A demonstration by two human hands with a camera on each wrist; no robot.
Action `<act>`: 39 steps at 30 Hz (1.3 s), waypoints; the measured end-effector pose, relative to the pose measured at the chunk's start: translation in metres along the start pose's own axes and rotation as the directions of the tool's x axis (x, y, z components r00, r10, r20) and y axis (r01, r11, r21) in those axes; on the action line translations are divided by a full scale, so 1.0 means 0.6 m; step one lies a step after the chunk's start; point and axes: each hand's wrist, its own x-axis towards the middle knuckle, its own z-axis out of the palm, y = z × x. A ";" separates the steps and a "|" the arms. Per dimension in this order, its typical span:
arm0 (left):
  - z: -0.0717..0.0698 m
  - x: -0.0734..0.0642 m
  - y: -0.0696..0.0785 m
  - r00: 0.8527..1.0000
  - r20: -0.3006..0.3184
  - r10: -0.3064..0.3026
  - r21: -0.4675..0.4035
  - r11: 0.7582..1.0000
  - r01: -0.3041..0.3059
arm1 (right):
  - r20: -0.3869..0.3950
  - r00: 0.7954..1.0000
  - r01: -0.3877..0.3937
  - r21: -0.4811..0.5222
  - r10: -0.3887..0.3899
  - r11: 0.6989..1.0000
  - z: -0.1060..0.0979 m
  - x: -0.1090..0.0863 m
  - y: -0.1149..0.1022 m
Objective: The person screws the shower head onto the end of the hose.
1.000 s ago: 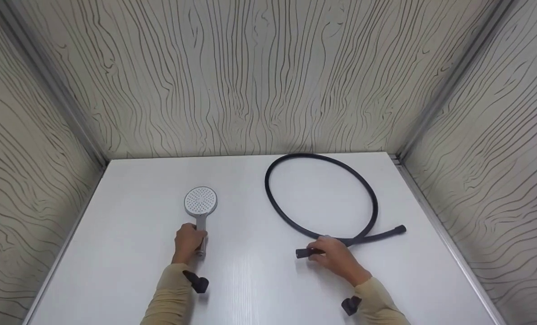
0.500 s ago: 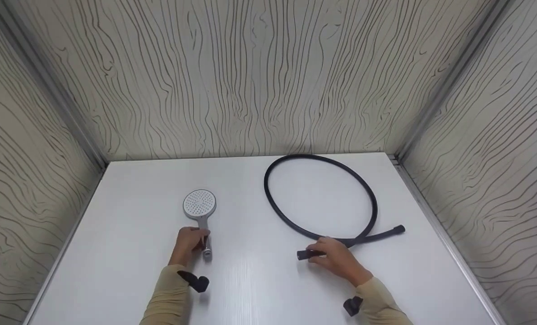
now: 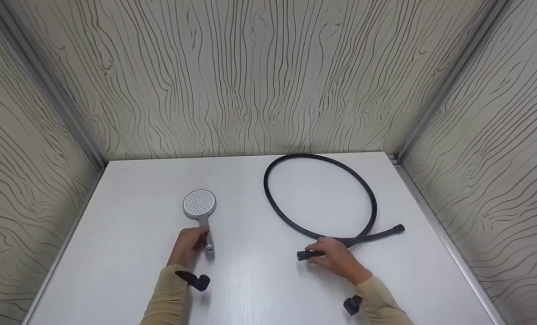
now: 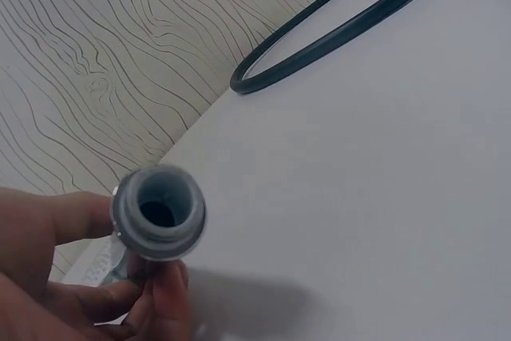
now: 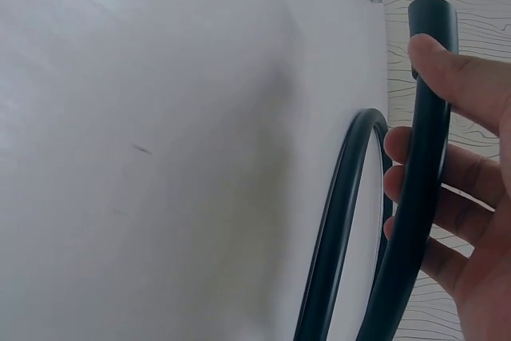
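My left hand (image 3: 189,243) grips the handle of a grey shower head (image 3: 199,203), whose white sprayer face with small nozzles points up. In the left wrist view the round threaded end (image 4: 162,212) of the handle faces the camera, fingers curled round it. To the right, my right hand (image 3: 336,257) holds a black shower hose (image 3: 371,194) close to one end. The right wrist view shows the thumb pressed near the hose's end fitting (image 5: 433,17) and the fingers wrapped behind the hose. The rest of the hose lies in a big loop.
The free hose end (image 3: 399,228) lies at the right on the white table (image 3: 246,280). Wood-patterned panels (image 3: 259,81) rise behind the table and on both sides. A small black device (image 3: 194,280) is strapped to each sleeve.
My left hand has turned the shower head slightly, so its handle end has swung to the right and lifted a little. The right hand and the hose have barely moved.
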 end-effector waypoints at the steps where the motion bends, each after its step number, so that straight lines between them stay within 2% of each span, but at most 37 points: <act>1: 0.000 0.000 0.000 1.000 0.004 0.002 -0.008 1.000 -0.002 | 0.000 1.000 -0.002 0.005 0.002 1.000 0.000 0.000 0.000; 6: 0.003 -0.001 0.002 1.000 0.031 -0.002 -0.122 0.993 0.006 | -0.004 1.000 -0.002 0.021 0.002 1.000 0.001 0.001 0.001; 11: 0.003 -0.001 0.006 0.998 0.050 -0.025 -0.218 0.975 0.036 | -0.045 0.999 0.016 0.028 -0.014 0.999 0.004 0.003 0.005; 16: 0.004 0.002 0.008 0.998 0.053 -0.024 -0.212 0.977 0.035 | -0.107 0.993 0.058 0.035 -0.054 0.998 0.006 0.008 0.007; 21: 0.006 0.001 0.009 0.998 0.055 -0.028 -0.226 0.973 0.039 | -0.133 0.989 0.063 0.018 -0.060 0.998 0.002 0.016 0.006; 28: 0.011 -0.002 0.014 0.999 0.049 -0.020 -0.299 0.954 0.034 | -0.116 0.993 0.022 0.028 -0.019 0.999 -0.009 0.035 0.002; 34: 0.013 -0.009 0.022 0.998 0.059 -0.027 -0.309 0.950 0.044 | -0.077 0.996 -0.027 0.070 0.032 0.997 -0.016 0.046 -0.003; 39: 0.015 -0.013 0.027 0.998 0.066 -0.017 -0.293 0.956 0.036 | -0.065 0.997 -0.039 0.123 0.047 0.992 -0.022 0.055 -0.008</act>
